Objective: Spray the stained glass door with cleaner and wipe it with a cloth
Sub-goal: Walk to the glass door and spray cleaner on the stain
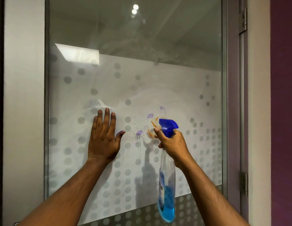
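Observation:
The glass door [158, 82] fills the view, with a frosted, dotted band across its middle. Purple and orange stains [151, 123] sit on the glass near the centre, with foam droplets and a wet drip running down beside them. My right hand [173, 144] grips a clear spray bottle [166, 185] with a blue trigger head and blue liquid; the nozzle points at the stains from close by. My left hand [103, 137] lies flat on the glass to the left of the stains, fingers spread, holding nothing. No cloth is in view.
A grey metal frame [224, 95] borders the glass. Door hinges [243, 18] sit on the right side, next to a purple wall [283, 111]. A pale wall panel [23, 95] stands to the left of the door.

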